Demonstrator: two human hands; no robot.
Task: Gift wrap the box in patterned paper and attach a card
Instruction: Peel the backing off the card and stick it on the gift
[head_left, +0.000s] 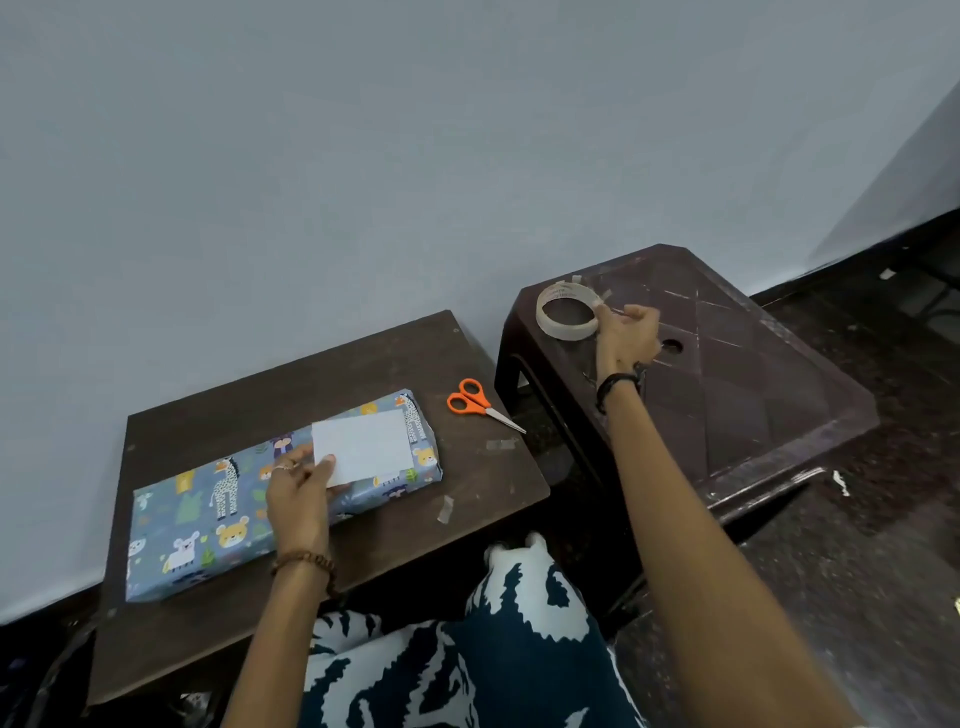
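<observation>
The wrapping part looks finished. The box (283, 499) lies flat on the dark wooden worktop (363, 364), and the patterned paper covers it on every face you can see: blue-grey paper, smooth and a little glossy, printed with giraffes, bears and other small animals. The folds at the far end look closed and neat. I judge that only the card remains to be fixed.

The card (361, 446) is a plain white rectangle with a matte surface. It lies on top of the box near its far end, turned at a small angle to the box edges. Your left hand (298, 499) rests on the box, and its thumb and fingers pinch the near corner of the card to hold it in place.

Your right hand (626, 332) reaches out to the brown plastic stool (753, 364) beside the worktop. Its fingers are closed at the rim of the tape roll (567, 310), a thin pale ring that lies flat on the stool. I cannot tell if they hold the roll itself or only the loose end of tape.

The scissors (478, 402), with orange plastic handles and steel blades, lie closed on the worktop, just beside the far end of the box. Some short pieces of used tape (445, 508) stick on the wood.

What is left, I think: take a strip of tape and press it over the card.
</observation>
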